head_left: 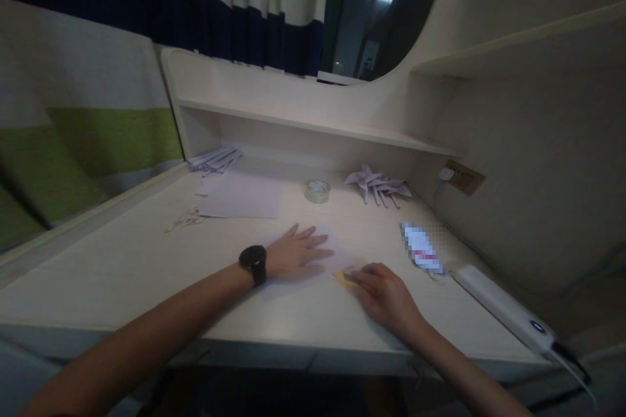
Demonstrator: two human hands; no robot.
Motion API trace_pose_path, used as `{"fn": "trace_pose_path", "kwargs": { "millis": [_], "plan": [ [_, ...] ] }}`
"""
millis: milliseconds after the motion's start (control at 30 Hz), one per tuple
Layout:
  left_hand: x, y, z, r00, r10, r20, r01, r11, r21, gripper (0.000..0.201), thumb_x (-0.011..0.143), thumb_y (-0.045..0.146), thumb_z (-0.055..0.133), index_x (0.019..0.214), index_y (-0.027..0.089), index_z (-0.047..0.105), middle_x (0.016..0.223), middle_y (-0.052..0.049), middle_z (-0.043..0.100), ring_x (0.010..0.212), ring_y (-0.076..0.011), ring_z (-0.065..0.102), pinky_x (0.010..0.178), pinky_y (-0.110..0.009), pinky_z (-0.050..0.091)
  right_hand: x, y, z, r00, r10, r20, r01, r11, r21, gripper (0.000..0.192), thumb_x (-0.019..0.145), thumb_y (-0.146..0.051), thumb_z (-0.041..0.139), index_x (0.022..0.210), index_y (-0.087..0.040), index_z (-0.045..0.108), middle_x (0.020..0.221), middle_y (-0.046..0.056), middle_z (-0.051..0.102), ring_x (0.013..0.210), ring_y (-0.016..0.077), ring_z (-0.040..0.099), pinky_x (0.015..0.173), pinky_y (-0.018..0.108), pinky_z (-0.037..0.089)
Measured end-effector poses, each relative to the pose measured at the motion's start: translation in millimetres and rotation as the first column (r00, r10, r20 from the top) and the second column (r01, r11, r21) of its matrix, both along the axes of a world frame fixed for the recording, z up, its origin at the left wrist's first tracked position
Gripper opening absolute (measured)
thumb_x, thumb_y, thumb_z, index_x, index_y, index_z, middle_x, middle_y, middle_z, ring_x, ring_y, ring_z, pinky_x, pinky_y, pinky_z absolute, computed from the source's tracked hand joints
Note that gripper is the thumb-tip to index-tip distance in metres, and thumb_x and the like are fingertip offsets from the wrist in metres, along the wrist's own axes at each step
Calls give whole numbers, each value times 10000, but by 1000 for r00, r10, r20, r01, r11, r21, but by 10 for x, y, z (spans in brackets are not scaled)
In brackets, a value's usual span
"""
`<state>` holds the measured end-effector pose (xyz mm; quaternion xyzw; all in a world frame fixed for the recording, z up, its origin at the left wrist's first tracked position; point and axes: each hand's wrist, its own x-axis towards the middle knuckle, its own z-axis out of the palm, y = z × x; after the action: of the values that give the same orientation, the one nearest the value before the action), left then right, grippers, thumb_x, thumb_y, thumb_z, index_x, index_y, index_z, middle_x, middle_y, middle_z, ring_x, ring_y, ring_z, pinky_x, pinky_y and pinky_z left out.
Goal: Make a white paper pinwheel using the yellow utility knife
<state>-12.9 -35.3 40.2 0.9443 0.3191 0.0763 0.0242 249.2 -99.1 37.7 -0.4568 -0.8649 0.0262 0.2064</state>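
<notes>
My left hand [299,254] lies flat with its fingers spread, pressing a pale sheet of paper [283,288] against the desk. A dark watch sits on that wrist. My right hand [388,296] is closed around a yellow utility knife [346,279]. The knife's tip points left, at the paper near my left fingertips. Whether the blade touches the paper I cannot tell. Much of the sheet is hidden under my left hand, and its outline blends into the desk.
Behind my hands are a stack of paper [242,194], a roll of clear tape [317,191] and several paper pinwheels [376,184]. Rolled paper sticks [215,159] lie back left, cotton swabs [184,218] nearer. A phone [421,249] and a long white device [503,306] lie right.
</notes>
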Motion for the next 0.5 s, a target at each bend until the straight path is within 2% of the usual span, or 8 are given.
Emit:
{"fn": "trace_pose_path", "kwargs": {
  "millis": [200, 333, 500],
  "plan": [
    [57, -89, 80, 996, -85, -22, 85, 996, -34, 549, 893, 613, 246, 1403, 412, 263, 1514, -7, 223, 1367, -346, 177, 1040, -635, 103, -4, -34, -7, 999, -45, 7, 45, 997, 58, 255, 862, -261, 524, 1066, -236, 674, 899, 80, 639, 833, 204, 580, 745, 320, 481],
    [69, -102, 87, 995, -96, -26, 94, 995, -42, 518, 914, 580, 205, 1398, 412, 279, 1513, -7, 231, 1366, -328, 196, 1048, -619, 119, -18, -87, -12, 999, -50, 17, 49, 997, 54, 266, 865, -243, 516, 1090, -235, 660, 906, 82, 634, 849, 208, 578, 762, 328, 482],
    [65, -3, 41, 998, -67, -18, 67, 997, -28, 471, 946, 510, 160, 1390, 424, 290, 1511, 21, 233, 1377, -302, 173, 1061, -598, 104, -49, -121, -19, 999, -32, 25, 31, 998, 59, 288, 868, -217, 499, 1114, -234, 646, 921, 93, 628, 851, 215, 571, 763, 339, 482]
  ]
}}
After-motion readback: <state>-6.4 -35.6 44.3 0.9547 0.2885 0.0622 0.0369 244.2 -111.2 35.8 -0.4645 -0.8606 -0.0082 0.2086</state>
